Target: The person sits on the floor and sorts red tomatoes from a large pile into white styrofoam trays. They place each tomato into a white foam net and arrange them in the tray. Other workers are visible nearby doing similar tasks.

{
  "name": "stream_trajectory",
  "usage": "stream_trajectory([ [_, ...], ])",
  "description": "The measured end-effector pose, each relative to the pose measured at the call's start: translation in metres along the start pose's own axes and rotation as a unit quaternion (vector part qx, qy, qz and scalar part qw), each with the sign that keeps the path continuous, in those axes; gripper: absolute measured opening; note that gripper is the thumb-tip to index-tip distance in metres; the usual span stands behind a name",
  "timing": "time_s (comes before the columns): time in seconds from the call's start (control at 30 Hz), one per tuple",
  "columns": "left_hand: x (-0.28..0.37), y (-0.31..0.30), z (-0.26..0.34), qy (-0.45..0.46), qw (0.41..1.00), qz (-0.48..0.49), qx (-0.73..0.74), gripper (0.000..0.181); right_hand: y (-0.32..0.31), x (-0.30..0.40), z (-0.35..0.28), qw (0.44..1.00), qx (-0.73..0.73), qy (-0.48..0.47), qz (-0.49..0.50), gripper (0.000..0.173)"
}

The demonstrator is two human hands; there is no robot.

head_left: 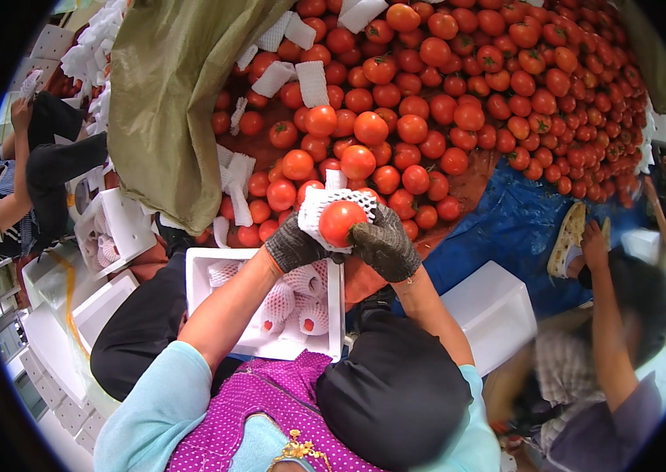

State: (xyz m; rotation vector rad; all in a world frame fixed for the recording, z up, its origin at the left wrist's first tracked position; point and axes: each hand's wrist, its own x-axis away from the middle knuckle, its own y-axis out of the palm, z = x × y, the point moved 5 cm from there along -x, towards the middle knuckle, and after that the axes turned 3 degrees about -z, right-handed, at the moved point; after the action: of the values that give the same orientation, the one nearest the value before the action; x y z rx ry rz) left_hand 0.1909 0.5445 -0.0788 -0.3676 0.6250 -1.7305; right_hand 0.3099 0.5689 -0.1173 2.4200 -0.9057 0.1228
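Observation:
Both my hands wear dark knit gloves and meet over the far edge of a white foam box (193, 307). My left hand (297, 243) holds a white foam net sleeve (311, 215) from its left side. A red tomato (338, 224) sits partly inside that sleeve, its lower part bare. My right hand (386, 245) grips the tomato and the sleeve's right side, thumb against the fruit. Several tomatoes in foam nets (278, 302) lie in the box between my knees; my left forearm hides part of them.
A large heap of loose tomatoes (410, 106) lies ahead, with flat foam sleeves (312, 82) on it. An olive tarpaulin (162, 112) hangs at left. Another foam box (489, 315) stands right, on blue sheeting (486, 230). Co-workers sit left (20, 177) and right (604, 354).

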Motion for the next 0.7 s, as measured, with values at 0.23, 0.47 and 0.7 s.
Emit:
stream_trajectory([
  [0.23,0.032,-0.003,-0.052,-0.265,0.822,0.220,0.454,0.018,-0.002,-0.012,-0.026,0.965,0.234,-0.056,0.104,0.051],
  [0.47,0.013,-0.037,-0.037,-0.163,0.939,0.148,0.263,0.012,-0.012,-0.011,-0.015,0.887,0.417,-0.020,0.196,0.047],
  [0.7,0.027,-0.075,-0.143,-0.251,0.931,0.264,0.016,0.022,0.063,0.002,-0.014,0.898,0.313,0.024,-0.308,0.067],
])
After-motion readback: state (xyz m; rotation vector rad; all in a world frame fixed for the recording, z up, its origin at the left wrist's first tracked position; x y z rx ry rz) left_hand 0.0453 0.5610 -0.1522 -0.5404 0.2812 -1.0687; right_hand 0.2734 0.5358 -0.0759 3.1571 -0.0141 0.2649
